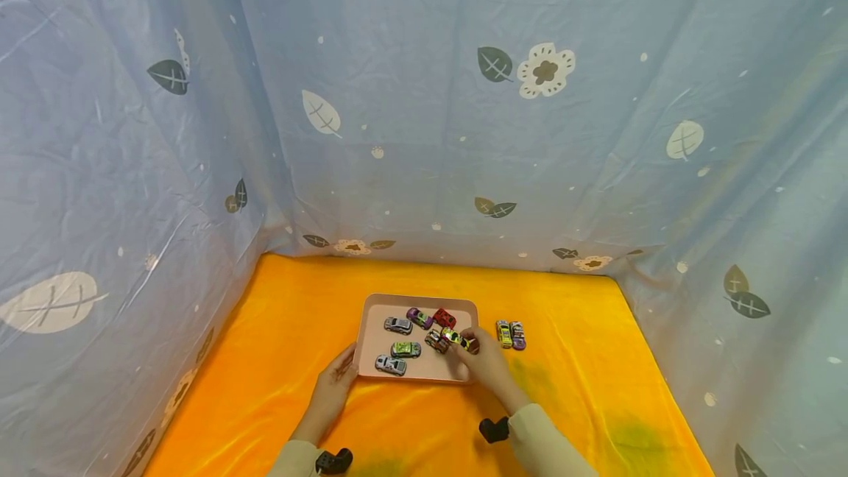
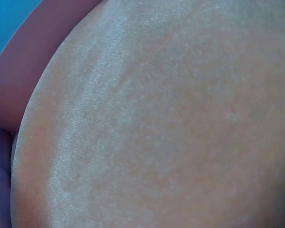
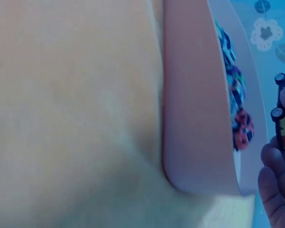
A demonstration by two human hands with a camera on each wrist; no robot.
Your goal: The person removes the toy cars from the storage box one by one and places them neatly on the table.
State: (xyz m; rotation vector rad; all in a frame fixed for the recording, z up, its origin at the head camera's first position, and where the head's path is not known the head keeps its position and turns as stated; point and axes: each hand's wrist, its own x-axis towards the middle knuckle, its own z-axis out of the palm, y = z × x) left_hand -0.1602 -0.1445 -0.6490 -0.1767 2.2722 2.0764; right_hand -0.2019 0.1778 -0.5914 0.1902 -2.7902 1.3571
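A shallow pink tray (image 1: pixel 424 374) lies on the yellow cloth with several small toy cars inside. Among them are a grey car (image 1: pixel 398 325), a purple car (image 1: pixel 419 317), a red car (image 1: pixel 444 319), a green car (image 1: pixel 405 350) and a pale silver car (image 1: pixel 391 365). My left hand (image 1: pixel 333 386) grips the tray at its near left corner; the left wrist view shows only part of its fingers. At the tray's right side, my right hand (image 1: pixel 489 361) pinches a yellow-and-black toy car (image 1: pixel 457 338) above a brownish car (image 1: pixel 435 341).
Right of the tray, a yellow car (image 1: pixel 504 333) and a purple-and-black car (image 1: pixel 517 335) stand side by side on the yellow cloth (image 1: pixel 570 389). Blue patterned curtains (image 1: pixel 411 109) enclose the back and both sides.
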